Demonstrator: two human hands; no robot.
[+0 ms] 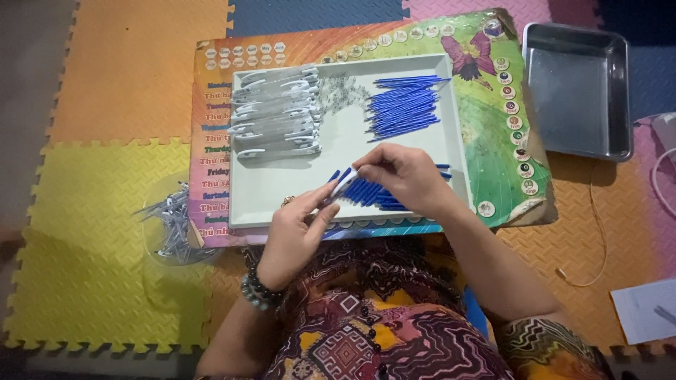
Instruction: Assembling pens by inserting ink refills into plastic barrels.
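- Head view: my left hand [296,229] and right hand [401,176] meet fingertip to fingertip, both pinched on one blue-and-white pen piece [343,184] between them.
- Loose blue pen parts [370,193] lie just beneath my right hand.
- Bare floor of the white tray [282,186] lies beyond my left fingers; the tray's near rim runs under both wrists.

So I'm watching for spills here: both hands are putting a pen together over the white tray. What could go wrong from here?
1. The left hand and right hand pinch one pen at its ends; a slip could drop it among the loose blue pieces beneath.
2. The small springs lie loose between the white clips and the blue tubes, so a knock could scatter them.
3. The metal pieces sit at the board's corner by the left forearm and could be brushed away.
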